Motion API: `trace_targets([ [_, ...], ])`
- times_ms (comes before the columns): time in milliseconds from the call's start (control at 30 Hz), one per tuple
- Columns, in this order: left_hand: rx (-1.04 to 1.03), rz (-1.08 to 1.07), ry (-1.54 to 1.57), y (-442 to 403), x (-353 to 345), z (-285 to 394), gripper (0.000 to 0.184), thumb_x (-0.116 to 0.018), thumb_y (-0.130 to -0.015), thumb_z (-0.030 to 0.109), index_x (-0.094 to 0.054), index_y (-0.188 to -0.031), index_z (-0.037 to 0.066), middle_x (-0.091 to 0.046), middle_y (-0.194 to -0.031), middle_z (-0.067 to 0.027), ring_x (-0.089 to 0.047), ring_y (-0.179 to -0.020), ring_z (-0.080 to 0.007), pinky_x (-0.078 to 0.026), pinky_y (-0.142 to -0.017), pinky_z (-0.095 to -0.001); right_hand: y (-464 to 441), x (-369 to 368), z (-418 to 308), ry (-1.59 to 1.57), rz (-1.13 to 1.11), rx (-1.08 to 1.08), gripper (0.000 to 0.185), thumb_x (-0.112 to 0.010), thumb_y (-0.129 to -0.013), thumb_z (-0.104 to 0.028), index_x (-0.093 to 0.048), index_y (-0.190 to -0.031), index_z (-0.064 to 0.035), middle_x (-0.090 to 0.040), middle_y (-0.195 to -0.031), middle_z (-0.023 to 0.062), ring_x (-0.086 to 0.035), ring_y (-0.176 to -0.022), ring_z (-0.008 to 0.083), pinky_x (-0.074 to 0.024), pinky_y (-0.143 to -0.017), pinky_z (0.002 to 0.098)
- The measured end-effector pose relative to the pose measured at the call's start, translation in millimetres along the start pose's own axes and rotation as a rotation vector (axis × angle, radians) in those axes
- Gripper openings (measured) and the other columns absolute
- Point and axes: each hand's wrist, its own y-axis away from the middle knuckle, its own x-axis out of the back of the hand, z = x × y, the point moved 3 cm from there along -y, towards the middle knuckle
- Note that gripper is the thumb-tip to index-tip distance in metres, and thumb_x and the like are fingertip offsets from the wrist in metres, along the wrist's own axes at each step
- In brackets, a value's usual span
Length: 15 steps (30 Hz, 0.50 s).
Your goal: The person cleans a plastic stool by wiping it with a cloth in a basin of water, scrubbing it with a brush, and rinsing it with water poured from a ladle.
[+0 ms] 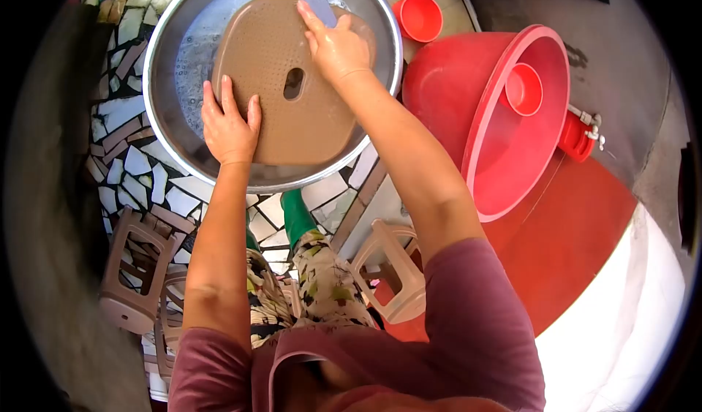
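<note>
A brown plastic stool (270, 46) lies tilted in a wide metal basin (155, 123), its dotted top with an oval hole facing me. Soapy water (191, 54) with bubbles shows at the basin's left side. My left hand (232, 128) rests on the stool's left edge with its fingers spread. At the upper right of the stool top, my right hand (340, 50) is closed on a blue-grey oval scrubbing brush (317, 7), which is against the surface. The brush's underside is hidden.
A large red tub (453, 83) lies on its side at the right, with a red dipper (523, 89) inside. Another red dipper (421, 17) is beside the basin. Brown stools (131, 273) stand at lower left, another (398, 273) near my legs. A tap (594, 130) is far right.
</note>
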Motion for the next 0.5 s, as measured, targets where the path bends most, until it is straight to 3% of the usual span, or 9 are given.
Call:
trace_targets([
  [67,-0.002,-0.031,0.003,3.5,4.1,-0.2,0.061,-0.064,-0.082,0.039,-0.043,-0.135,0.016,-0.041,-0.137,-0.0209,-0.049,-0.115,-0.0388,-0.047,-0.089,-0.045,21.7,3.6,6.2,0.025,-0.005,0.03,0.05,-0.055,-0.089,-0.027,-0.04,-0.133,-0.0451,-0.049,-0.095,0.0234,-0.06,-0.06,0.0398,-0.0517,-0.055,0.0454],
  [167,0.024,-0.005,0.005,-7.3,3.6,-3.8,0.061,-0.064,-0.082,0.039,-0.043,-0.135,0.017,-0.041,-0.136,-0.0205,-0.049,-0.114,-0.0386,-0.047,-0.089,-0.0447,105.4,6.2,36.8,-0.042,-0.188,0.049,0.058,-0.062,-0.083,-0.024,-0.043,-0.133,-0.0473,-0.049,-0.088,0.0182,-0.059,-0.057,0.0365,-0.0514,-0.053,0.0449],
  [233,0.004,-0.009,0.007,-1.9,3.8,-5.1,0.061,-0.064,-0.082,0.039,-0.043,-0.135,0.017,-0.041,-0.136,-0.0203,-0.049,-0.113,-0.0386,-0.047,-0.089,-0.0445,96.0,0.2,38.2,0.02,-0.193,0.091,0.056,-0.061,-0.084,-0.025,-0.043,-0.133,-0.0463,-0.049,-0.088,0.0188,-0.059,-0.057,0.0363,-0.0511,-0.053,0.045],
  [400,0.014,-0.023,0.005,-5.1,2.5,-14.5,0.062,-0.065,-0.081,0.038,-0.043,-0.135,0.017,-0.04,-0.137,-0.0196,-0.049,-0.113,-0.0386,-0.048,-0.089,-0.0438,-32.1,0.4,-39.7,0.002,-0.016,0.198,0.052,-0.057,-0.087,-0.026,-0.042,-0.133,-0.0453,-0.05,-0.089,0.0203,-0.059,-0.057,0.0368,-0.0512,-0.053,0.0454],
  [500,0.012,-0.019,0.004,-6.1,1.8,-15.5,0.061,-0.065,-0.081,0.037,-0.043,-0.135,0.016,-0.04,-0.137,-0.0197,-0.05,-0.113,-0.0384,-0.047,-0.089,-0.0439,44.0,2.2,14.1,0.001,-0.108,0.219,0.05,-0.054,-0.089,-0.026,-0.042,-0.133,-0.0447,-0.05,-0.091,0.0215,-0.06,-0.058,0.0375,-0.0517,-0.055,0.0455],
])
